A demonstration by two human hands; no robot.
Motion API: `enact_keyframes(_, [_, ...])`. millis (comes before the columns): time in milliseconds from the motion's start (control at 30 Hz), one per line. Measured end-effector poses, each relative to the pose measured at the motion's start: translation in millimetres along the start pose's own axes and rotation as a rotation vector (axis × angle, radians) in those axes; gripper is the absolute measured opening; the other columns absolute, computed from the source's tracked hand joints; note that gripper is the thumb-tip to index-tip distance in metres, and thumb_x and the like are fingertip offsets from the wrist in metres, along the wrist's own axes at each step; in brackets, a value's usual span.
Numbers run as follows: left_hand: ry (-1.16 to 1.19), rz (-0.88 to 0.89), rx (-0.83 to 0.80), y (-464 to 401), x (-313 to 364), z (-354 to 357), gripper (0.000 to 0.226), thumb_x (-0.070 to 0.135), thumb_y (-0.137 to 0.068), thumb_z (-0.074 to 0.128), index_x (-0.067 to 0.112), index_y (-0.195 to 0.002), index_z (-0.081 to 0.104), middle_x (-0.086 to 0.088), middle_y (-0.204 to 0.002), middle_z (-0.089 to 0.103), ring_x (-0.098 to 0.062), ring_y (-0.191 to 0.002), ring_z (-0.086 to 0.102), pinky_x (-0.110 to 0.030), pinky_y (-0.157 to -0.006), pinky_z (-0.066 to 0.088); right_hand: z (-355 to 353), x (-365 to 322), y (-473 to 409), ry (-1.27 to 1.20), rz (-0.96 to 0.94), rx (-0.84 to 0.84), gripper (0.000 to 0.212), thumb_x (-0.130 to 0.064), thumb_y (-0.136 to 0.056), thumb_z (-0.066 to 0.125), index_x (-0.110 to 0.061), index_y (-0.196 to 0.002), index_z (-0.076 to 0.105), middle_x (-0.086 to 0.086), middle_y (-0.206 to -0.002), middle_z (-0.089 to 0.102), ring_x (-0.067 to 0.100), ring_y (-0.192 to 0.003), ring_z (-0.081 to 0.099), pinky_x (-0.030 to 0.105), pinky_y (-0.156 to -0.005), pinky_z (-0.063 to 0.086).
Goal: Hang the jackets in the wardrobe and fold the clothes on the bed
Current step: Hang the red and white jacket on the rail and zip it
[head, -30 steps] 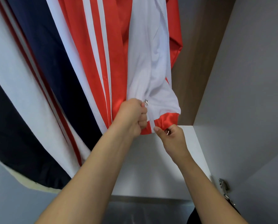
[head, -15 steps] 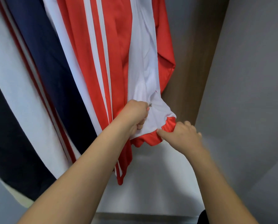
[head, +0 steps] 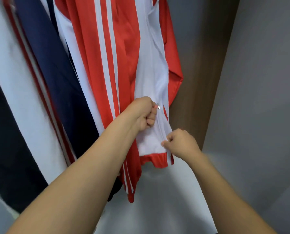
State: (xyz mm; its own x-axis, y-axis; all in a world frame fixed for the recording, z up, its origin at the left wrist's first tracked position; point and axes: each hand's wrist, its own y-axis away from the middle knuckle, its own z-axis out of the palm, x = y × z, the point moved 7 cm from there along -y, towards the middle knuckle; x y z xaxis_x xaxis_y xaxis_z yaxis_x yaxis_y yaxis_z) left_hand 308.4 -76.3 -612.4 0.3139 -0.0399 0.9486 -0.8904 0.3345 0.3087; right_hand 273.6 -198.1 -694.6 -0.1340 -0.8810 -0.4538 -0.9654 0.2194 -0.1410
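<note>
A red jacket (head: 124, 56) with white stripes and a white front panel hangs inside the wardrobe, filling the upper middle of the head view. My left hand (head: 143, 114) is closed around its metal zipper pull (head: 158, 106), partway up the front. My right hand (head: 181, 143) pinches the jacket's lower front edge just above the red hem (head: 155, 160). The hanger and rail are out of view above.
A navy, white and red jacket (head: 44, 73) hangs right beside the red one on the left. A brown wooden wardrobe side panel (head: 205, 73) stands behind, with a grey wall (head: 262, 98) to the right and a white shelf (head: 157, 200) below.
The zipper pull in my left hand has risen up the jacket front. My right hand moved lower and now holds the bottom edge taut; the front hangs straighter.
</note>
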Motion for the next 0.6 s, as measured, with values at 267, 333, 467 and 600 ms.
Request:
enact_keyframes(267, [-0.211, 0.179, 0.123, 12.6, 54.2, 10.1, 0.026, 0.004, -0.09, 0.035, 0.015, -0.067, 0.043, 0.003, -0.039, 0.03, -0.008, -0.024, 0.017, -0.006, -0.039, 0.018, -66.8, -50.0, -31.9, -0.332, -0.265, 0.173, 0.04, -0.036, -0.087, 0.066, -0.017, -0.059, 0.045, -0.006, -0.052, 0.043, 0.01, -0.05, 0.037, 0.027, -0.049, 0.027])
enact_keyframes(333, [-0.192, 0.169, 0.103, 16.5, 64.3, 14.7, 0.028, 0.003, -0.09, 0.032, 0.015, -0.067, 0.042, 0.002, -0.045, 0.029, -0.008, -0.027, 0.016, -0.007, -0.038, 0.015, -67.1, -51.7, -39.1, -0.285, -0.248, 0.152, 0.045, -0.031, -0.089, 0.066, -0.012, -0.058, 0.039, -0.001, -0.053, 0.033, 0.014, -0.051, 0.028, 0.032, -0.051, 0.021])
enact_keyframes(467, [-0.023, 0.239, 0.065, 27.1, 106.3, 20.5, 0.026, 0.005, -0.09, 0.028, 0.018, -0.07, 0.038, 0.004, -0.043, 0.029, -0.007, -0.025, 0.016, -0.007, -0.035, 0.013, -43.7, -26.7, -40.8, -0.144, -0.115, -0.032, 0.049, -0.033, -0.087, 0.067, -0.012, -0.055, 0.036, 0.002, -0.054, 0.03, 0.016, -0.05, 0.029, 0.033, -0.053, 0.023])
enact_keyframes(600, [-0.095, 0.281, 0.063, 33.4, 139.0, 24.2, 0.025, 0.008, -0.09, 0.029, 0.02, -0.07, 0.038, 0.006, -0.041, 0.03, -0.007, -0.022, 0.017, -0.005, -0.035, 0.016, -79.1, -43.0, -47.5, -0.396, -0.149, 0.074, 0.047, -0.042, -0.085, 0.067, -0.013, -0.058, 0.042, -0.005, -0.052, 0.038, 0.009, -0.046, 0.034, 0.025, -0.048, 0.026])
